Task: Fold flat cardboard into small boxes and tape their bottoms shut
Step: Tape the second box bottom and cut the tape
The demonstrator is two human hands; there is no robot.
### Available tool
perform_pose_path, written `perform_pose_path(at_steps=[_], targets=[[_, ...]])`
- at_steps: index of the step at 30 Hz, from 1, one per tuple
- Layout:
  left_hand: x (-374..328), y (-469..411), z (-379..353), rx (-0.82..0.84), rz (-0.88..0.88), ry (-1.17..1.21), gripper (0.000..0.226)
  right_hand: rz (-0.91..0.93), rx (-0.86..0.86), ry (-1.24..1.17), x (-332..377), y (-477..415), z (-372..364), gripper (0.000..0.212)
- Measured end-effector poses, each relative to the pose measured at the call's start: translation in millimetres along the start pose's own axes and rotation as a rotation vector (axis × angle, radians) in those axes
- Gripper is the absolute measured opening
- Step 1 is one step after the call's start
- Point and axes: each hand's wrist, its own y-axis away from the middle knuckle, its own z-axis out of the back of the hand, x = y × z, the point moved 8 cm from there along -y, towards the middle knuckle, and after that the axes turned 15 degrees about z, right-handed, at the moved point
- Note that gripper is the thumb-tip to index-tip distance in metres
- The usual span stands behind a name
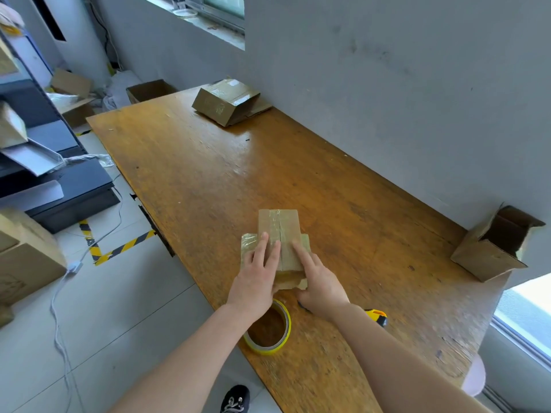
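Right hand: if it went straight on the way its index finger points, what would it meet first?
The right hand presses on the small box. Past the box's far edge the table looks free; the far taped box lies roughly in line, though depth is unclear.

Wooden table [208, 174] against grey wall [387, 84]; striped marking [131, 247] on floor.
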Motion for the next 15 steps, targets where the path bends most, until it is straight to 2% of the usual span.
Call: perform_pose_path(at_steps=[2, 3, 6, 8, 10, 13, 15], targets=[[2, -2, 2, 0.052, 0.024, 0.148, 0.088, -0.11, -0.111, -0.177, -5, 8, 0, 0.098], [3, -4, 3, 0.073, 0.046, 0.231, 0.083, -0.147, -0.161, -0.227, -6, 9, 1, 0.091], [4, -7, 14, 0.121, 0.153, 0.56, 0.08, -0.164, -0.273, -0.336, 0, 6, 13, 0.066], [4, -10, 29, 0.1, 0.208, 0.793, 0.084, -0.136, -0.341, -0.338, 9, 2, 28, 0.065], [2, -12, 39, 0.111, 0.264, 1.0, 0.085, -0.068, -0.424, -0.237, 23, -2, 48, 0.067], [-1, -16, 29, 0.344, 0.366, 1.46, 0.094, 0.093, -0.512, 0.076, 52, -6, 73, 0.063], [-1, -16, 20, 0.484, 0.397, 1.512, 0.09, 0.174, -0.473, 0.29, 67, -11, 75, 0.056]])
